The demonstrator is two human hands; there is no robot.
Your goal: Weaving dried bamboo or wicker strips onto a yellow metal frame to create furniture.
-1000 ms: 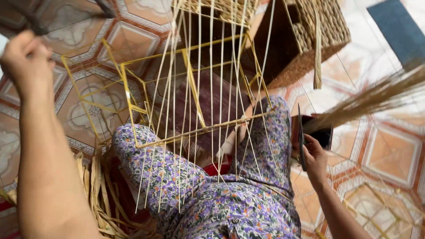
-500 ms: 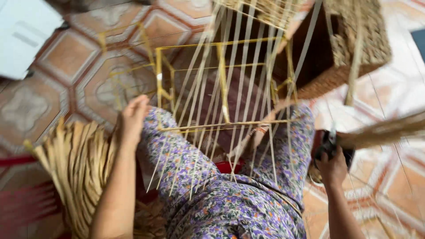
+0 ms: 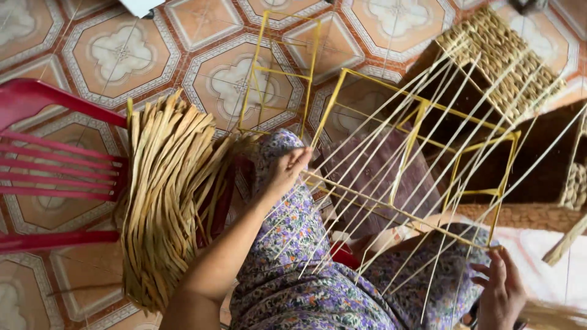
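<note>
Across my lap I have the yellow wire frame, pale reed strands running over it. My left hand pinches strands at its near-left corner; my right hand rests fingers spread, grasping nothing, by the near-right corner. Dried straw bundle drapes a red chair.

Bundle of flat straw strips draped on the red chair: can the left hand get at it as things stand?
Probably yes. The left hand rests at the yellow wire frame, right beside the straw bundle, with nothing between them. The bundle lies open over the red chair.
</note>
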